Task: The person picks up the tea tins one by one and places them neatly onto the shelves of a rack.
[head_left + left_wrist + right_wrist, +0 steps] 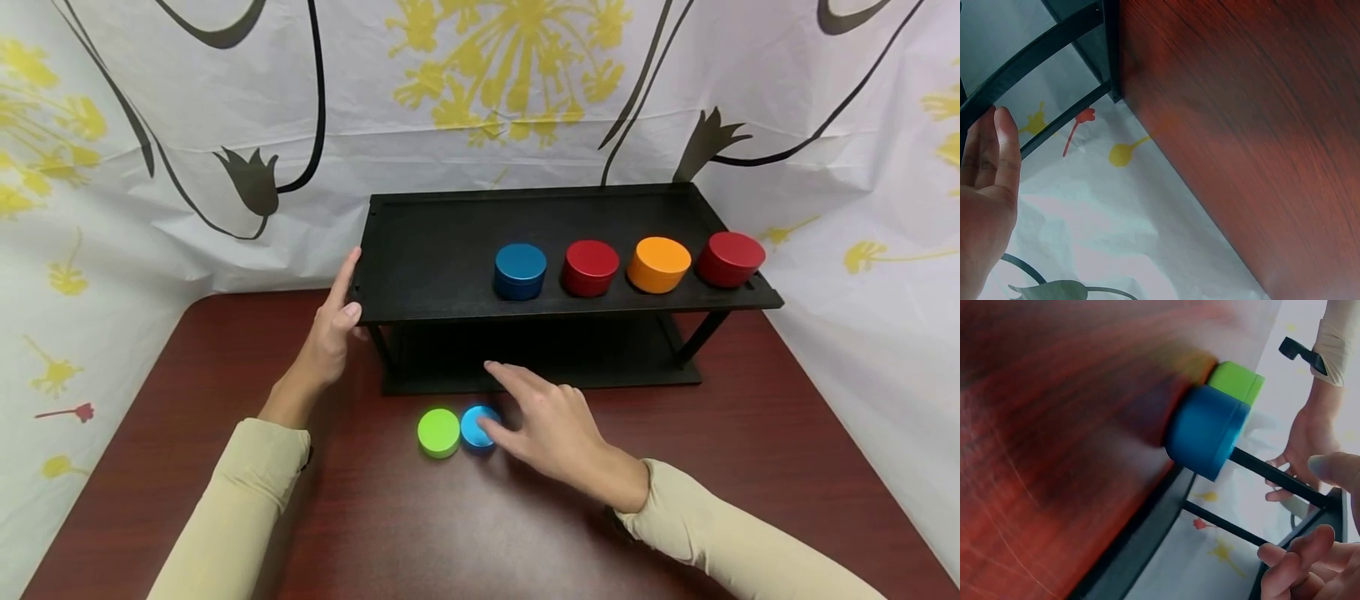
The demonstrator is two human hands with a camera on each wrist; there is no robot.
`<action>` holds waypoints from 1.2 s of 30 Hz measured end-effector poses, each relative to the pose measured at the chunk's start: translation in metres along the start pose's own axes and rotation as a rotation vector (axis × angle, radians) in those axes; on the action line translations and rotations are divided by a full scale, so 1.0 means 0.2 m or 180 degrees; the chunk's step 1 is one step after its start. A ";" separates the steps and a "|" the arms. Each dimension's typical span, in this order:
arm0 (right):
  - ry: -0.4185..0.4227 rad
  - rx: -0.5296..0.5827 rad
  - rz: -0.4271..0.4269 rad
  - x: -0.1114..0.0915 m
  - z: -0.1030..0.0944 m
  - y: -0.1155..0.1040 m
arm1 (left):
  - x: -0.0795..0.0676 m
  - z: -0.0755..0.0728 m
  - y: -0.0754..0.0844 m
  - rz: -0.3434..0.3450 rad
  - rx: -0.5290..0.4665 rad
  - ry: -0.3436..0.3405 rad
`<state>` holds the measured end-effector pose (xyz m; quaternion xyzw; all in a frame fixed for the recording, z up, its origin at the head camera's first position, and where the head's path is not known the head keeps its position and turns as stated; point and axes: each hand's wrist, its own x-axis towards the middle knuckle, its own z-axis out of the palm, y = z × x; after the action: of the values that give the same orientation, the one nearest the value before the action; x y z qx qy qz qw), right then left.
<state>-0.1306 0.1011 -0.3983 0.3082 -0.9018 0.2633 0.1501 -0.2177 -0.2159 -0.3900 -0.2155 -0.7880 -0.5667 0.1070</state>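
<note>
A black two-tier shelf [435, 250] stands on the table, and my left hand [330, 337] touches its left end with extended fingers. The left wrist view shows those fingers [1007, 147] straight against the upper tier's edge. My right hand [551, 425] hovers by a light blue round tin [474, 435], thumb and fingers spread around nothing. From the right wrist, a gap shows between that blue tin [1204, 431] and the thumb [1335, 469]. A lime green tin [438, 433] sits immediately left of the blue one, in front of the shelf.
On the upper tier, along its front, stand a dark blue tin [520, 272], a red tin [590, 268], an orange tin [659, 265] and another red tin [731, 259] at the right end. A patterned white cloth [450, 158] hangs behind the dark red wooden table [405, 533].
</note>
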 end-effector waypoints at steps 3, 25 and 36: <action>-0.0137 0.0030 0.0088 -0.01 0.02 0.01 | 0.00 0.00 0.00 0.0010 0.0005 -0.0002; -0.0910 0.0297 0.0163 -0.05 0.15 0.06 | 0.01 0.01 0.00 0.0058 0.0068 0.0015; -0.0942 0.0316 0.0117 -0.05 0.16 0.05 | 0.00 0.01 0.00 0.0056 0.0089 0.0009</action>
<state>-0.1328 0.0945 -0.4334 0.3341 -0.9054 0.2619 -0.0048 -0.2181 -0.2147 -0.3902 -0.2201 -0.7938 -0.5550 0.1161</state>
